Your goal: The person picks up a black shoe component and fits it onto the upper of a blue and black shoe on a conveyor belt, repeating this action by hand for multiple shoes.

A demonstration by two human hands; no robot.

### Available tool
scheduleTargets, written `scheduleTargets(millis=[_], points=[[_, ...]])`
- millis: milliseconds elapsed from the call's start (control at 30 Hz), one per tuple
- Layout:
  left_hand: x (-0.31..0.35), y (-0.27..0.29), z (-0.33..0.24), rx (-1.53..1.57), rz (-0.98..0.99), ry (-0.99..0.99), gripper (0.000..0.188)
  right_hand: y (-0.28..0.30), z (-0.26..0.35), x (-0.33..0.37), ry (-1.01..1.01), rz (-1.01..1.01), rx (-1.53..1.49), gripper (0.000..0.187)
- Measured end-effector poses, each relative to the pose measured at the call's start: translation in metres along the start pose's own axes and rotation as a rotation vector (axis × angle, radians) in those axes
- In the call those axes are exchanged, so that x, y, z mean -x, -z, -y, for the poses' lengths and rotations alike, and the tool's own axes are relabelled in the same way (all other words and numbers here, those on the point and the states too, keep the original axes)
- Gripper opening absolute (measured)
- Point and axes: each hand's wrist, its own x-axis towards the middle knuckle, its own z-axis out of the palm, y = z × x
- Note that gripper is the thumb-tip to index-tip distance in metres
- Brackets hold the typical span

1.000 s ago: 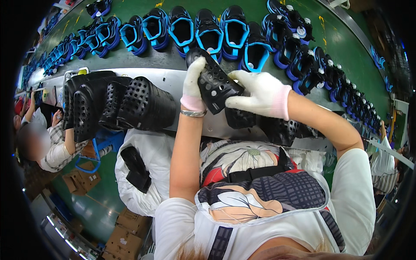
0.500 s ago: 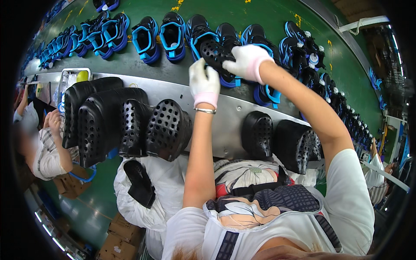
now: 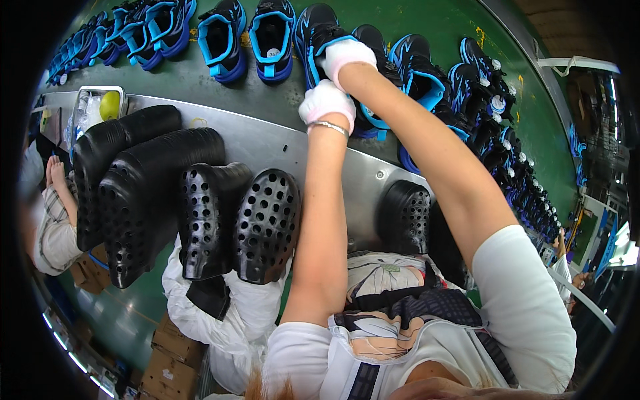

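My right hand [image 3: 348, 59], in a white glove with a pink cuff, is closed over the opening of a black and blue sneaker [image 3: 319, 23], its fingertips out of sight. Just below it, my left hand [image 3: 327, 105], gloved the same way, is curled at the sneaker's heel end, which it mostly covers. The sneaker points away from me in a row on the bench. Beside it on the left stands another sneaker [image 3: 271, 40], and to the right are more sneakers [image 3: 419, 73]. Whatever lies inside the opening under my hands is hidden.
Black perforated shoe forms [image 3: 268, 223] stand along the metal ledge [image 3: 267, 130] on the left, with another form [image 3: 408, 213] on the right. A tray [image 3: 100, 110] sits at the ledge's left. White sacking [image 3: 250, 313] hangs below. Co-workers are at both sides.
My right hand has moved left and toward the sneaker's opening; the black perforated form it held no longer shows. My left hand has curled and shifted right, close under it. The view has shifted.
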Motion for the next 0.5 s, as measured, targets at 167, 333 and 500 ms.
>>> scheduleTargets(millis=[167,333,500], points=[[-0.015,0.023,-0.01,-0.212,0.353,0.011,0.038,0.006,0.005,-0.012,0.005,0.102,-0.169,0.033],[-0.016,0.027,-0.013,-0.142,0.292,0.026,0.042,-0.011,0.006,-0.031,-0.034,0.032,-0.233,0.026],[-0.013,0.022,-0.009,-0.152,0.238,0.043,0.043,-0.022,0.005,-0.035,0.024,-0.054,-0.209,0.024]])
